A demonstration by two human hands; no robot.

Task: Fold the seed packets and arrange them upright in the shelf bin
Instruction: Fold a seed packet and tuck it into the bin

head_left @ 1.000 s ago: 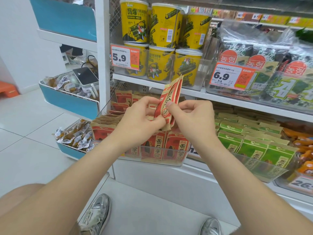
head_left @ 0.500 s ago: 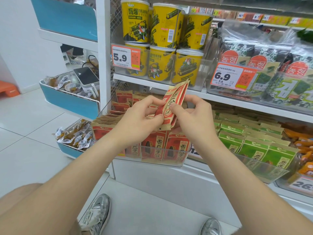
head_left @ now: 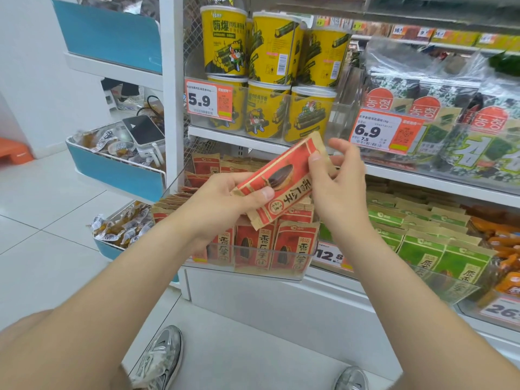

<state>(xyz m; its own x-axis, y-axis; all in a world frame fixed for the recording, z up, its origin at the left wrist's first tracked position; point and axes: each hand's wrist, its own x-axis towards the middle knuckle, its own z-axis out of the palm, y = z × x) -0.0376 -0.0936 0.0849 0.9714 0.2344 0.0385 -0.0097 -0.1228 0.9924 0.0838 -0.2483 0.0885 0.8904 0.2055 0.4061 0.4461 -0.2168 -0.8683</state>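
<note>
Above the clear shelf bin point(head_left: 242, 273) we hold one red seed packet point(head_left: 281, 184) slantwise, low end left, high end right. Whether its low corner touches the rows beneath, we cannot tell; nor whether it is folded.

Left hand point(head_left: 225, 204): fingers hidden under the packet, only the thumb shows, pressed flat on the printed face near the low end. Right hand point(head_left: 337, 187): thumb pinches the high end against fingers behind it; forefinger juts straighter past the top edge.

Price tag point(head_left: 329, 256) is half covered by our right wrist. Red packets point(head_left: 292, 249) stand upright against the bin's front wall; the back rows are masked by our hands. Green packets point(head_left: 416, 249) fill the next bin to the right.

A white shelf edge point(head_left: 219, 135) runs just behind the packet's high end. Open air lies between it and the rows.
</note>
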